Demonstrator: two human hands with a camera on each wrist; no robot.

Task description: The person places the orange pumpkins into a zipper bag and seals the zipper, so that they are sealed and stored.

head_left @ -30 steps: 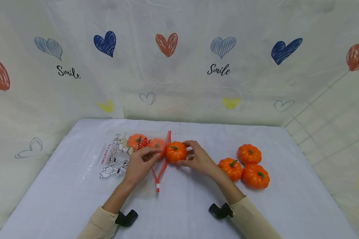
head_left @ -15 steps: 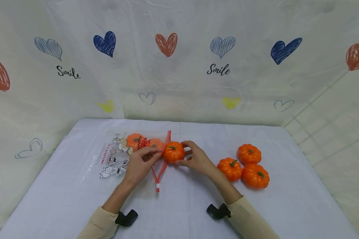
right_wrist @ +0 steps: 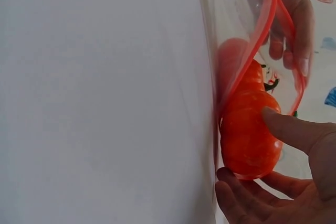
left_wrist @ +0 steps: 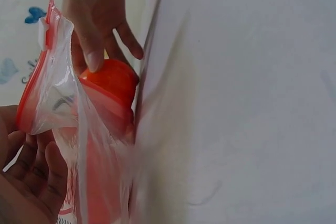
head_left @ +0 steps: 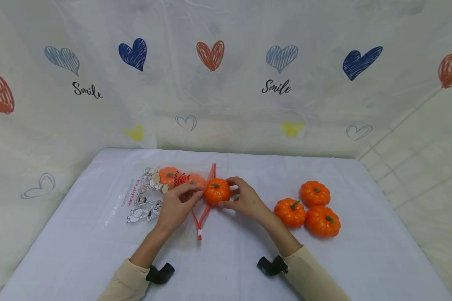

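Observation:
A clear zip bag (head_left: 154, 234) with a red zipper edge lies on the table, its mouth facing right and held apart. My left hand (head_left: 178, 207) pinches the upper red edge of that mouth. In my right hand (head_left: 248, 200) is a small orange toy pumpkin (head_left: 216, 192), gripped between thumb and fingers right at the opening. The right wrist view shows this pumpkin (right_wrist: 249, 135) partly between the two red edges. Through the printed plastic, more pumpkins (head_left: 168, 177) show inside the bag; how many is partly hidden.
To the right, three more orange pumpkins (head_left: 316, 209) with green stems sit close together on the white-covered table (head_left: 376, 259). A white slider (head_left: 199, 232) sits at the near end of the zipper. Behind the table hangs a pale curtain (head_left: 241, 104) printed with hearts.
My right hand has moved slightly left, bringing the pumpkin against and partly into the bag's mouth. My left hand has kept its place on the red edge.

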